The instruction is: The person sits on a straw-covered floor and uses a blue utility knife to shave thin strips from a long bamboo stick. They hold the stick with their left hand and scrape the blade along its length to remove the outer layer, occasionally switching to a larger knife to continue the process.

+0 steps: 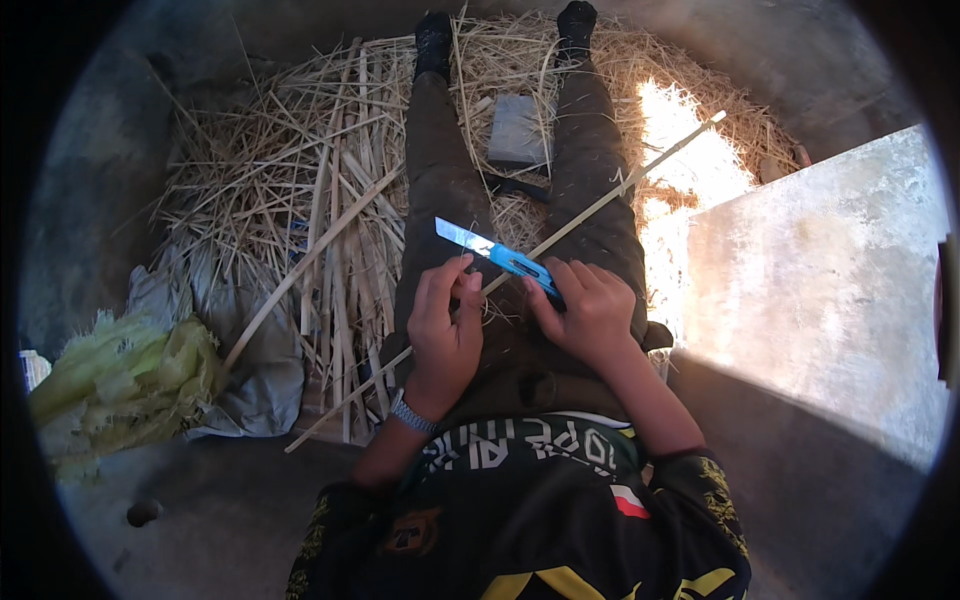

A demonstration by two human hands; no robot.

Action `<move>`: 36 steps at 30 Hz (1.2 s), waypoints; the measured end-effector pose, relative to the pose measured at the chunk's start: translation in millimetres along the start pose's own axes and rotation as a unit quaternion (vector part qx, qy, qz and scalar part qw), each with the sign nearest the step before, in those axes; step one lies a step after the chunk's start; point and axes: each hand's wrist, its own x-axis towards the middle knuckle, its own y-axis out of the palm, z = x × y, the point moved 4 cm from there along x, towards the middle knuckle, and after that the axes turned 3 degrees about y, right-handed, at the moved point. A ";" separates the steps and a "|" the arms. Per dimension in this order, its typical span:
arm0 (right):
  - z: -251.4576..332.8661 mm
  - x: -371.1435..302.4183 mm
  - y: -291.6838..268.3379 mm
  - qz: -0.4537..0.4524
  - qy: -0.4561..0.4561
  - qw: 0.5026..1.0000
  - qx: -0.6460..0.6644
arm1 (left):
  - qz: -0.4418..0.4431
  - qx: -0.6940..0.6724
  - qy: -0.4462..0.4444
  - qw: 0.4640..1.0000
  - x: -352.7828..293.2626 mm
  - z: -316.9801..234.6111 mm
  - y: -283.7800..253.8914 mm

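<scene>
Mottled grey wall (110, 190) left; grey floor (240, 510); bright light (690, 145) right.

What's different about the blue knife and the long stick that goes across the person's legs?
Colour: the blue knife has a bright handle and a shiny blade; the long stick is pale tan.
Size: the knife is short, while the stick is much longer.
Slant: toward the picture's right, the knife slopes down and the stick slopes up.
Both are narrow.

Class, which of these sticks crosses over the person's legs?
The long, thin stick passing beneath the blue knife; the other sticks lie heaped left of the legs.
</scene>
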 end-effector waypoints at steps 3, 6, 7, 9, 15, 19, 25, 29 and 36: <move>-0.6 -0.8 2.3 -0.006 -0.008 1.000 -0.003 | -0.005 0.027 0.016 0.999 5.5 -6.6 -1.7; 1.3 -1.3 0.8 -0.008 -0.025 1.000 -0.003 | -0.003 0.046 0.015 0.999 7.3 -5.7 -2.3; 0.9 -1.9 1.4 -0.009 -0.033 0.999 -0.002 | 0.000 0.047 0.009 0.999 7.4 -4.8 -1.9; 1.4 -2.7 2.3 -0.010 -0.043 0.999 -0.001 | 0.005 0.045 0.000 0.999 6.5 -2.8 0.1; 1.2 -2.6 0.5 -0.016 -0.055 0.998 0.003 | -0.003 0.054 0.003 0.999 5.6 0.8 1.6; -1.6 -3.1 0.2 -0.020 -0.048 0.999 0.011 | -0.002 0.061 0.001 0.998 5.5 2.3 1.3; -2.1 -3.2 -1.5 -0.012 -0.052 0.998 0.020 | 0.000 0.127 0.078 0.989 7.4 -5.1 0.4; -1.8 -2.4 -2.3 -0.014 -0.057 0.998 0.029 | 0.032 0.161 0.082 0.983 7.4 -5.7 3.0; -7.5 -3.9 1.2 0.019 -0.067 0.997 0.036 | 0.105 0.245 0.078 0.961 3.7 1.3 12.6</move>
